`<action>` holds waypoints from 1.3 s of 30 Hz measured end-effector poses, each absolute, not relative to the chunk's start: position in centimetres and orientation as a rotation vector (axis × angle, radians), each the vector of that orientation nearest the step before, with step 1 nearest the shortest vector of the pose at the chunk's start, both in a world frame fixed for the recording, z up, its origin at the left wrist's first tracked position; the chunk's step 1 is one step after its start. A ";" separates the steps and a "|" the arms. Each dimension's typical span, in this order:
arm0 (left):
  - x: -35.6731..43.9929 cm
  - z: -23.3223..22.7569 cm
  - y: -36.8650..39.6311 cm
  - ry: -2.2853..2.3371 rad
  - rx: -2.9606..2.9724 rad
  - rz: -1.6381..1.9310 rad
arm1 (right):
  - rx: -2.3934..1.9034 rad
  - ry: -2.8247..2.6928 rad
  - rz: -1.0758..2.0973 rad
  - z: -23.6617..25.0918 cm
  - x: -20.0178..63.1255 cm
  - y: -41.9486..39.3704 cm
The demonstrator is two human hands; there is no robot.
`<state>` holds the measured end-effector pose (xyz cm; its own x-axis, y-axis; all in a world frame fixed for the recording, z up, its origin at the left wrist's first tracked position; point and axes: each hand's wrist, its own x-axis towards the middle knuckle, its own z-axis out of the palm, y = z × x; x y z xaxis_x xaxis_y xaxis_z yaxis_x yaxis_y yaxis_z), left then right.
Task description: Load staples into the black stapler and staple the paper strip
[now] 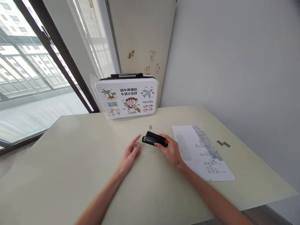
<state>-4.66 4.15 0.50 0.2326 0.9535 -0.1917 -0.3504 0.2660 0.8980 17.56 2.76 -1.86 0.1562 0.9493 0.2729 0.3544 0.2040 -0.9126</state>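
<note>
On the pale counter (70,162), near its middle, a black stapler (154,139) with a red end lies flat. Right hand (170,150) rests on the stapler's red end, fingers wrapped over it, gripping it against the counter. Left hand (131,152) sits just beside the stapler's front end, apart from it, fingers loosely curled with a small strip of staples (135,145) pinched at the fingertips. Another short strip of staples (150,127) lies just behind the stapler. A printed sheet of paper (201,153) lies to the right, touching the right wrist. Two grey strips (223,143) lie beyond the paper. A white illustrated case (127,97) marked "TRAVEL" stands upright at the counter's far edge.
</note>
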 end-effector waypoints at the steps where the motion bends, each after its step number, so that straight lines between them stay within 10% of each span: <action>1: -4.8 0.6 4.4 0.857 0.705 1.105 | -1.339 -1.429 0.694 -1.8 17.4 3.6; 15: -5.9 -0.1 5.7 0.703 0.241 1.189 | -1.069 -1.881 0.678 -3.0 12.2 14.6; 39: -4.4 0.1 4.5 0.535 0.468 0.609 | -1.096 -2.138 0.154 0.8 19.9 3.2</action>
<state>-4.44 4.48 0.14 0.6948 0.6401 -0.3280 -0.4074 0.7261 0.5539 19.89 3.23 0.78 -0.3814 0.7474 0.5440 0.6620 0.6316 -0.4035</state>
